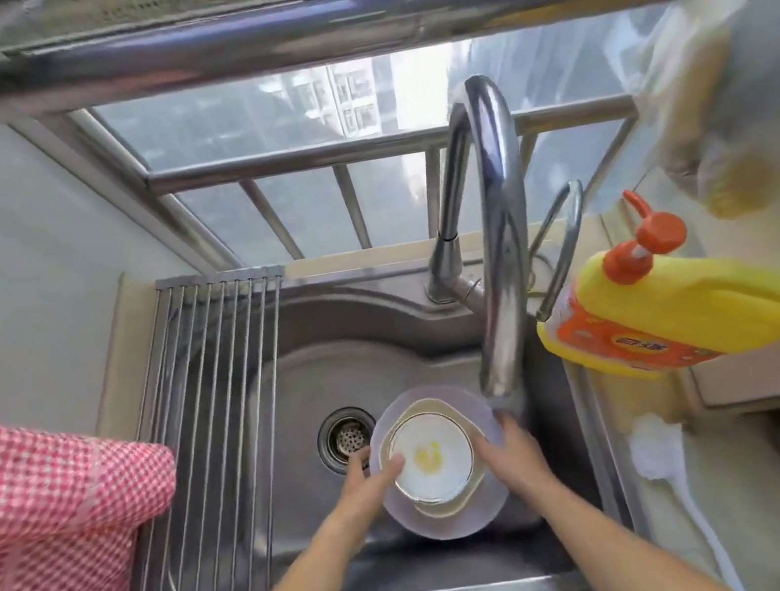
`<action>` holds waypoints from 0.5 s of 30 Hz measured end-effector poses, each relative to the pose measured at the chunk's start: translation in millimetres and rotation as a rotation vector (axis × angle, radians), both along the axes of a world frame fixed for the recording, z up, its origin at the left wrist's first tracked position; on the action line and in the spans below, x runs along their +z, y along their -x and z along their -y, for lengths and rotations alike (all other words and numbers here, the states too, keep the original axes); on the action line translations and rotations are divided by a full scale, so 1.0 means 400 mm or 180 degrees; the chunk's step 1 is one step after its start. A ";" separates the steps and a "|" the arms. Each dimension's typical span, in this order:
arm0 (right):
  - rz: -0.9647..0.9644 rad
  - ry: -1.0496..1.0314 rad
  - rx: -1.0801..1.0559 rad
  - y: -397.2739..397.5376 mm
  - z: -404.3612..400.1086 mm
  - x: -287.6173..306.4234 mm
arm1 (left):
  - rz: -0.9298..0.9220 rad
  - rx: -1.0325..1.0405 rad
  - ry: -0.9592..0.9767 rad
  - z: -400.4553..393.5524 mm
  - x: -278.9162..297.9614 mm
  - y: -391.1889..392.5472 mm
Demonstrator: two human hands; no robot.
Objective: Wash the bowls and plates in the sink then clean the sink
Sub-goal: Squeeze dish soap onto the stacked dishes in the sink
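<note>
Both hands are down in the sink [290, 391], working a stack of dishes: a white bowl [432, 459] with a yellow smear in its bottom sits nested in a cream bowl [478, 480], and both rest on a pale lilac plate [463, 516]. The left hand [367, 476] comes in from the drain side, fingers curled over the white bowl's rim. The right hand [504, 452] clasps the far edge of the stack, fingers wrapped round the plate's rim. So the grip is closed on the crockery on both sides.

This looks like the very start of the washing, with the stain still there and no suds anywhere. Whether water is running from the faucet [497, 234] I cannot tell. The next move likely calls for separating the bowls and fetching soap.

The yellow detergent bottle [681, 301] stands well to the right on the table, and a white brush [660, 451] lies beside the sink. The faucet's spout hangs close over the stack, so lifting needs care. The drying rack [213, 430] spans the left side, a red checked cloth [40, 539] draped near it.
</note>
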State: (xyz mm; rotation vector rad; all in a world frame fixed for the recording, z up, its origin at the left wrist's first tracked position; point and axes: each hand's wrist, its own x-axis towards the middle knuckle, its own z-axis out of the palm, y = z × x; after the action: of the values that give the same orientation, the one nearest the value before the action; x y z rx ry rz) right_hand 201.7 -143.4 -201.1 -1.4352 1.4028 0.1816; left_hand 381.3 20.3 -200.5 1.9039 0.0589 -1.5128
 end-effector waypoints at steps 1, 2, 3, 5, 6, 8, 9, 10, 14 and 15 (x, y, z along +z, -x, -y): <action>-0.0004 0.0010 0.0000 -0.008 0.006 0.004 | -0.0033 0.0014 -0.0007 -0.003 -0.020 -0.005; -0.0014 0.0013 -0.0004 -0.014 0.011 0.001 | -0.0085 0.0035 -0.0012 -0.006 -0.042 -0.010; -0.0014 0.0031 0.0005 -0.019 0.016 -0.002 | -0.0130 0.0028 -0.0020 -0.002 -0.043 -0.010; -0.0012 0.0103 0.0025 -0.027 0.020 -0.006 | -0.0220 -0.0026 -0.0031 0.008 -0.024 -0.005; -0.0030 0.0135 0.0027 -0.030 0.020 -0.008 | -0.0248 -0.0065 -0.0063 0.014 -0.010 0.000; -0.0098 0.0157 0.0025 -0.034 0.010 -0.005 | -0.0231 -0.0097 -0.0134 0.017 0.005 0.010; -0.0132 0.0157 0.0019 -0.034 0.004 -0.001 | -0.0192 -0.0105 -0.0155 0.018 0.011 0.016; -0.0160 0.0136 0.0013 -0.032 -0.002 0.002 | -0.0193 -0.0103 -0.0161 0.022 0.022 0.018; -0.0256 -0.0019 0.0077 -0.020 -0.016 0.021 | 0.0029 -0.0454 -0.0047 0.029 0.049 0.018; -0.0288 -0.0084 0.0108 -0.015 -0.022 0.038 | 0.0113 -0.0620 -0.0024 0.028 0.055 0.021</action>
State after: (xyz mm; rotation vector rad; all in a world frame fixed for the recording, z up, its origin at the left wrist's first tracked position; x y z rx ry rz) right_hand 207.9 -134.6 -186.1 -1.4449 1.4446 0.2889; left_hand 372.9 9.1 -178.3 1.9892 -0.1411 -1.6064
